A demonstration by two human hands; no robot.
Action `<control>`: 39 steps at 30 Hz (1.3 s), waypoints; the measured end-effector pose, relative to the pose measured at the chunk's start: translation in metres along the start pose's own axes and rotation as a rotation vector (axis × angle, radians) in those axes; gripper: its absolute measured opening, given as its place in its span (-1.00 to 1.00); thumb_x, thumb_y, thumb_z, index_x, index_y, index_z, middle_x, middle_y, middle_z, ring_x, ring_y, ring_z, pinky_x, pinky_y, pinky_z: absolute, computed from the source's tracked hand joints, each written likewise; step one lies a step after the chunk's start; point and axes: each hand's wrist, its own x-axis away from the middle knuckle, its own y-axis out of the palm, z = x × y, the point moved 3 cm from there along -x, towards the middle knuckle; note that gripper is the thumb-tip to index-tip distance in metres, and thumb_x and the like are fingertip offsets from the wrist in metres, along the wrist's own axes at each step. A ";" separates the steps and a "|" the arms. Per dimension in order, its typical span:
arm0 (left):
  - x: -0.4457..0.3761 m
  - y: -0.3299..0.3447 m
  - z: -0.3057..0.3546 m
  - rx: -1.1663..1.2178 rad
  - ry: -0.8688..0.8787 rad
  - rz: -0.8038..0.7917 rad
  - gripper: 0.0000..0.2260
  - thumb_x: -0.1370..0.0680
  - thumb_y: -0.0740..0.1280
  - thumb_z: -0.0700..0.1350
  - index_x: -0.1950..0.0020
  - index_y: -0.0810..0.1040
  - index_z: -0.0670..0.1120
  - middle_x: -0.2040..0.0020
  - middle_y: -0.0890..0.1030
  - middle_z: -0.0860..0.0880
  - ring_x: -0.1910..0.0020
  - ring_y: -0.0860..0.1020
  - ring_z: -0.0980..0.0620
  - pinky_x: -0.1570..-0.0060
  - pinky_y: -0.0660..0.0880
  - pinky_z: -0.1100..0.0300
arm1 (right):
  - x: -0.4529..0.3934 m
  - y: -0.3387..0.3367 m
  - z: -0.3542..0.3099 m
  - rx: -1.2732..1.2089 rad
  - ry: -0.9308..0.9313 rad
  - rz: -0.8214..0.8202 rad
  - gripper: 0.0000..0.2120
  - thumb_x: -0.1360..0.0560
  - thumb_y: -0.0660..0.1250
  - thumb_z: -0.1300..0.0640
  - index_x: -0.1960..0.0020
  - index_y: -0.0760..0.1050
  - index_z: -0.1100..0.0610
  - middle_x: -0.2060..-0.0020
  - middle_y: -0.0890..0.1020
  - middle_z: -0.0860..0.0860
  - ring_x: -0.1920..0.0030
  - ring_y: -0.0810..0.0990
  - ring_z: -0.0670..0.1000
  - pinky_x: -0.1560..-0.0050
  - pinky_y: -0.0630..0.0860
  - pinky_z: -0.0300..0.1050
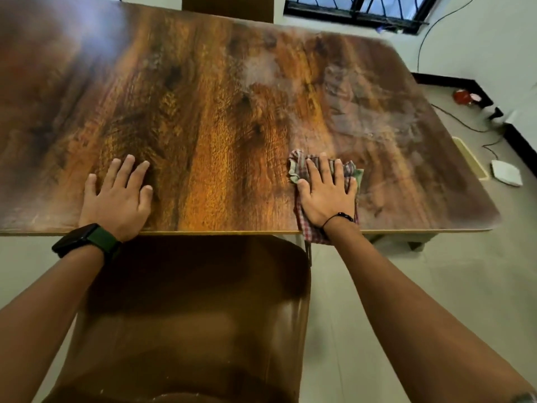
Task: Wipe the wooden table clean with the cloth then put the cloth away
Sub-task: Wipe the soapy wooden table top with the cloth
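Right hand, grip spread flat, presses the red-and-white checked cloth at five o'clock on the brown wood-grain worktop, left hand bracing flat at seven; advisable: overlapping strokes toward the hazy film at two o'clock.

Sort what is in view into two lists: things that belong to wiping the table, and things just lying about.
Belongs to the job:
checked cloth, pressed flat under the right hand
wooden table
left hand, resting flat on the table

Just lying about:
brown chair
red object on the floor
white pad on the floor
black cable
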 end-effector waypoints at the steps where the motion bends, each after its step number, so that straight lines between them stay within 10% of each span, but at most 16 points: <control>1: 0.001 0.000 0.000 0.002 -0.006 -0.005 -0.49 -0.55 -0.15 0.11 -0.49 0.09 0.04 -0.53 0.05 -0.01 -0.51 -0.03 0.01 -0.41 -0.12 -0.14 | -0.001 0.001 -0.001 0.000 -0.010 -0.003 -0.49 -0.61 -0.10 -0.15 -0.54 -0.06 -0.11 -0.54 -0.14 -0.10 -0.52 -0.23 0.04 -0.45 -0.24 0.22; 15: 0.023 0.004 0.224 0.284 0.053 -0.008 -0.55 -0.60 0.00 -0.05 -0.48 0.12 -0.13 -0.51 0.12 -0.13 -0.50 0.03 -0.06 -0.44 -0.08 0.01 | 0.030 0.002 0.002 0.056 -0.164 -0.070 -0.46 -0.59 -0.13 -0.13 -0.53 -0.18 -0.15 -0.54 -0.15 -0.04 -0.52 -0.23 0.07 -0.44 -0.23 0.26; 30: 0.033 0.014 0.276 0.137 -0.401 -0.128 -0.54 -0.63 -0.04 -0.11 -0.51 -0.07 -0.04 -0.54 -0.10 -0.02 -0.51 -0.15 -0.01 -0.43 -0.15 -0.07 | -0.099 -0.023 0.039 0.053 -0.580 -0.279 -0.48 -0.62 -0.11 -0.13 -0.54 -0.14 -0.13 -0.54 -0.16 -0.04 -0.52 -0.25 0.11 -0.42 -0.25 0.32; 35: 0.018 0.006 0.288 0.202 -0.533 -0.158 -0.50 -0.57 0.11 -0.16 -0.50 0.06 -0.10 -0.54 -0.01 -0.08 -0.50 -0.07 -0.09 -0.43 -0.05 -0.13 | -0.001 -0.023 0.116 0.075 -0.945 -0.183 -0.50 -0.55 -0.01 -0.13 -0.47 0.19 -0.12 -0.47 0.28 -0.02 -0.47 0.22 0.15 -0.36 0.14 0.36; 39: 0.020 0.011 0.296 0.159 -0.536 -0.196 -0.50 -0.58 0.12 -0.09 -0.49 0.06 -0.12 -0.53 0.00 -0.13 -0.50 -0.06 -0.13 -0.41 -0.01 -0.17 | -0.048 -0.038 0.179 0.095 -0.780 -0.186 -0.48 -0.54 -0.12 -0.18 -0.49 0.04 -0.22 -0.52 0.10 -0.13 -0.52 0.03 0.04 -0.42 -0.11 0.22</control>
